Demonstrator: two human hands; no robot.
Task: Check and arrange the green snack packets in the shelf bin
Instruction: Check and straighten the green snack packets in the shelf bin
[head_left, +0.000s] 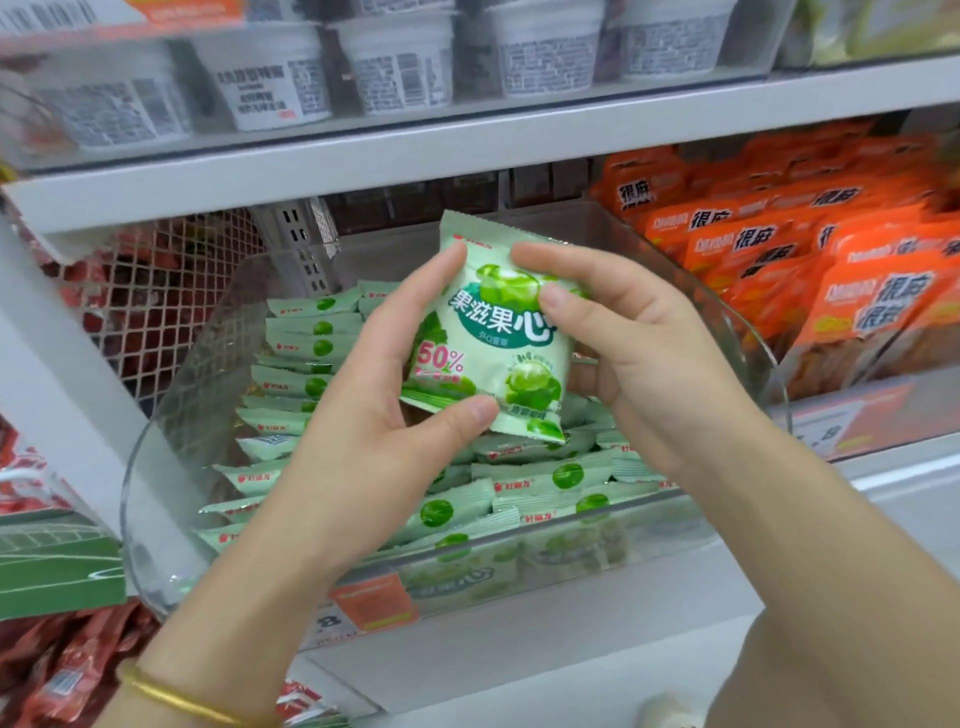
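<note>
Packet (493, 332) held above bin (171, 441) — pinched by left hand (363, 415) at left edge, gripped by right hand (634, 353) at right edge, thumb on front. Below, in bin: more packets (545, 478) in rows.

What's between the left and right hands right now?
One green snack packet, face toward the camera, pinched by the left hand and right hand above the packet rows in the clear bin. Head view.

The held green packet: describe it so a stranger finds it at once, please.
Find the clear bin beside the orange packets. Above it, left hand and right hand hold one green packet. Only it shows its full front; binned packets lie stacked.
</note>
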